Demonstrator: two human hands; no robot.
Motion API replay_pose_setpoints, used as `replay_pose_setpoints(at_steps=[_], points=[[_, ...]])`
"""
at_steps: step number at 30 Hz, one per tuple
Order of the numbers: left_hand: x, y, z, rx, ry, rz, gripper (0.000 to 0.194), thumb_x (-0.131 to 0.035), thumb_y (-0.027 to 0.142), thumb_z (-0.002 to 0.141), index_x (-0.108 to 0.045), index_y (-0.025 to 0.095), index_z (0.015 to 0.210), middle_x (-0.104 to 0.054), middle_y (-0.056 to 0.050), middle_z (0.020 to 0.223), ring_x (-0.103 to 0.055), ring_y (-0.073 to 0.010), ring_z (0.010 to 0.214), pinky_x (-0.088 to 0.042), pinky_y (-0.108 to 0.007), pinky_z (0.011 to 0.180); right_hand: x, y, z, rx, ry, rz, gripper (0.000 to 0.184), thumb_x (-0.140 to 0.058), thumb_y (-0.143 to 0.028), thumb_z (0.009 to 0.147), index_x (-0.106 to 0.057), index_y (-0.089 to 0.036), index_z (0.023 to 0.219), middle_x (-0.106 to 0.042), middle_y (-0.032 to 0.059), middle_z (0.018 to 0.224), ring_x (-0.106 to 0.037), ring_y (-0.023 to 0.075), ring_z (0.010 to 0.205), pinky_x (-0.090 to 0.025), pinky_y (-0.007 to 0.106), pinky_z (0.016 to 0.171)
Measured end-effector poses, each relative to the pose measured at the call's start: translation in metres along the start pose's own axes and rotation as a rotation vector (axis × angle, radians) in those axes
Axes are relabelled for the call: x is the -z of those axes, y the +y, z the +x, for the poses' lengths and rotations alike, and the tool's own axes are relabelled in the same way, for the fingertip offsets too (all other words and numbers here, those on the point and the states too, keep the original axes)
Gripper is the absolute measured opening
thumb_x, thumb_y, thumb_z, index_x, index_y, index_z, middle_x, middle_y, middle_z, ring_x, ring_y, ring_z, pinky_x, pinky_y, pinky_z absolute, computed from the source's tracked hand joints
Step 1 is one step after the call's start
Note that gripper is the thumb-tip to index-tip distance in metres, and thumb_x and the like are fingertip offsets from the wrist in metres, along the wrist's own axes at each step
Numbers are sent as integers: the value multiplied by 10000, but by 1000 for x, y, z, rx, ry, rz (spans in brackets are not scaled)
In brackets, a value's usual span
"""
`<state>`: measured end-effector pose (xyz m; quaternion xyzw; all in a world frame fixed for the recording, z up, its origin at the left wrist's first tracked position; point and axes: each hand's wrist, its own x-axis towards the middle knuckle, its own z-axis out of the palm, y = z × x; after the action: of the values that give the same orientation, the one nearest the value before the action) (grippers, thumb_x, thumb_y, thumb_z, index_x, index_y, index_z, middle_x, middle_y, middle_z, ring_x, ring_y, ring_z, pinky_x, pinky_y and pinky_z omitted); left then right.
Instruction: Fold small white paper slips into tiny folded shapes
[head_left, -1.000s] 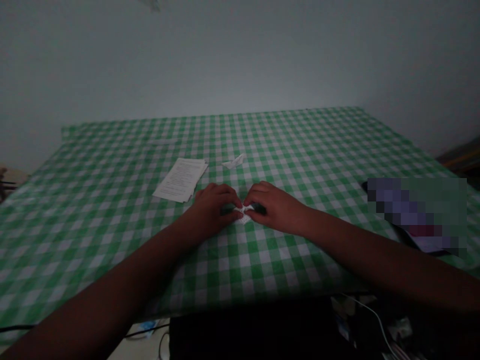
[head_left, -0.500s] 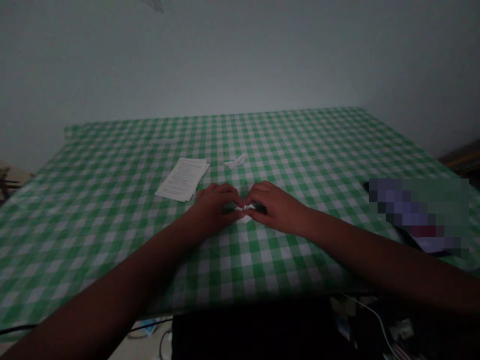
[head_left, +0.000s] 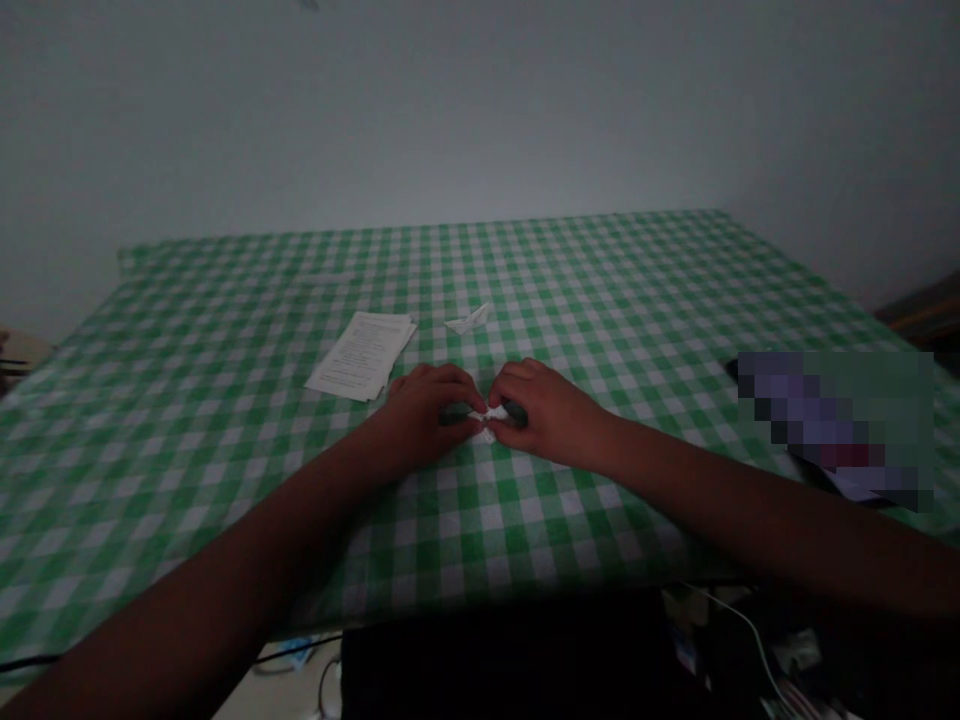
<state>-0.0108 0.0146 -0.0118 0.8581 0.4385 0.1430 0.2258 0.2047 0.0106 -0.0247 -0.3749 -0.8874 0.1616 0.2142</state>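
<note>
Between my hands, low over the checked tablecloth, is a small piece of folded white paper (head_left: 487,432) with print on it. My left hand (head_left: 431,405) pinches its left side between thumb and fingers. From the right, my right hand (head_left: 544,408) pinches the other side the same way. The fingertips of both hands nearly meet and cover much of the paper, so its exact shape is hard to make out. Beyond the hands rests a folded paper boat (head_left: 468,319).
A stack of printed paper sheets (head_left: 361,356) lies left of the paper boat. On the right is a dark-edged device, perhaps a phone (head_left: 825,430), its screen pixelated. The green and white tablecloth (head_left: 600,280) reaches back to a pale wall. Cables hang below the front edge.
Both hands keep their pinch on the folded paper, with the fingertips shifting slightly and a little more white showing. The whole view has moved slightly.
</note>
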Motion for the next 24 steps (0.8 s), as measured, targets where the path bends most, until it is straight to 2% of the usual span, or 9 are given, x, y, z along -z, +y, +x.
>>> replay_pose_setpoints(at_steps=[10,19,21,24], points=[[-2,-3,2,0,0,-6,164,-684,332,828,-715,293,984,-645,-17,1146,-543,-256,1100,-388,-501,1003,-1,-3,1,2,-12,-43,240,-672,-368,807,-557,-190,919,-596,55,926,-529,218,901,-414,348,827],[2,0,1,6,-13,-15,151,-678,323,835,-712,286,977,-635,-16,1162,-543,-254,1111,-389,-492,1014,8,-3,-2,26,-99,-70,590,-769,-630,657,-554,-189,985,-582,82,1010,-507,260,946,-415,391,833],[3,1,0,-8,-19,-23,151,-665,323,840,-711,287,980,-635,-17,1156,-548,-250,1105,-392,-485,1016,10,-1,-3,64,-100,-38,523,-745,-586,724,-558,-188,1006,-585,77,1012,-510,252,958,-412,385,854],[3,-1,0,-19,-22,-29,154,-646,314,850,-710,290,987,-635,-16,1147,-551,-241,1094,-395,-473,1016,11,2,-2,89,-73,29,216,-599,-394,909,-564,-192,976,-597,56,961,-523,213,946,-404,355,874]])
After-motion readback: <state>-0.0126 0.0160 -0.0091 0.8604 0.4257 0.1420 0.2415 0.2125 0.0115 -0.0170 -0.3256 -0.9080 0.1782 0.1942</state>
